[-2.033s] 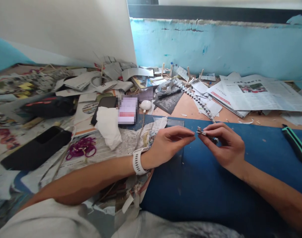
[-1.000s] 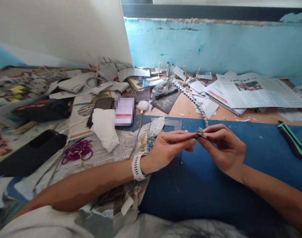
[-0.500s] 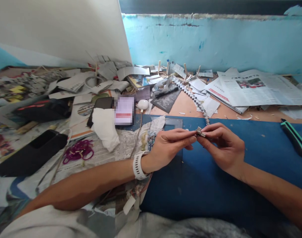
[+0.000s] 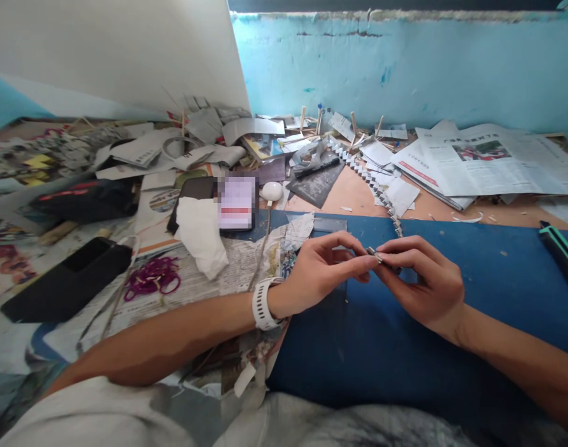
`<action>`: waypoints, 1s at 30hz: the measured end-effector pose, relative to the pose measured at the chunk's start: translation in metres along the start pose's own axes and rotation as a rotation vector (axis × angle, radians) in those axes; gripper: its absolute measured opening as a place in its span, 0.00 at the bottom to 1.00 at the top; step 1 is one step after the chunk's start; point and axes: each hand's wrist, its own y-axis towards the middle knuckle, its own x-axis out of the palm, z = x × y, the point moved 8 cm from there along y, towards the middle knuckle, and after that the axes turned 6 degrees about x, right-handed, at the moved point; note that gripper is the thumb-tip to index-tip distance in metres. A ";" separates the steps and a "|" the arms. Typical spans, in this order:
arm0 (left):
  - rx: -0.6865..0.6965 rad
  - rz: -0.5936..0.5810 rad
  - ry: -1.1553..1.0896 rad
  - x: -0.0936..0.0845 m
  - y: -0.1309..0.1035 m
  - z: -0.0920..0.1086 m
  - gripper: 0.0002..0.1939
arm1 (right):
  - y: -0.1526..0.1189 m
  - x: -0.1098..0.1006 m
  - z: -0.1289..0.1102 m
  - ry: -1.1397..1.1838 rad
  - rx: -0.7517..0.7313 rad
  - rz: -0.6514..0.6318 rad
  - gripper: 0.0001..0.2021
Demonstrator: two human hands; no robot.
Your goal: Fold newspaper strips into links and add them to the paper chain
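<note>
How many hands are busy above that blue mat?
2: the left hand, with a white strap round its wrist, fingertips at a small folded piece, and the right hand, opposite, pinching that piece. Parts of both are hidden, but no other hand shows.

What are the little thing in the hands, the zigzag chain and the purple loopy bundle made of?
The little thing might be folded, greyish paper with thin edges, but it's mostly hidden. The zigzag chain looks like matte paper: flat, creased, pale segments. The purple bundle could be dull rubber or cord: thin, bendy loops, can't tell which.
</note>
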 end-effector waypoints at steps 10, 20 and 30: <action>-0.091 -0.093 -0.090 0.003 0.002 -0.008 0.11 | -0.002 0.003 0.000 -0.030 -0.041 -0.001 0.13; -0.100 -0.116 -0.165 0.006 0.005 -0.004 0.12 | -0.003 0.001 -0.002 -0.046 -0.045 0.020 0.14; -0.059 0.010 -0.117 -0.010 0.007 -0.009 0.14 | -0.003 -0.002 0.003 -0.045 0.028 0.039 0.13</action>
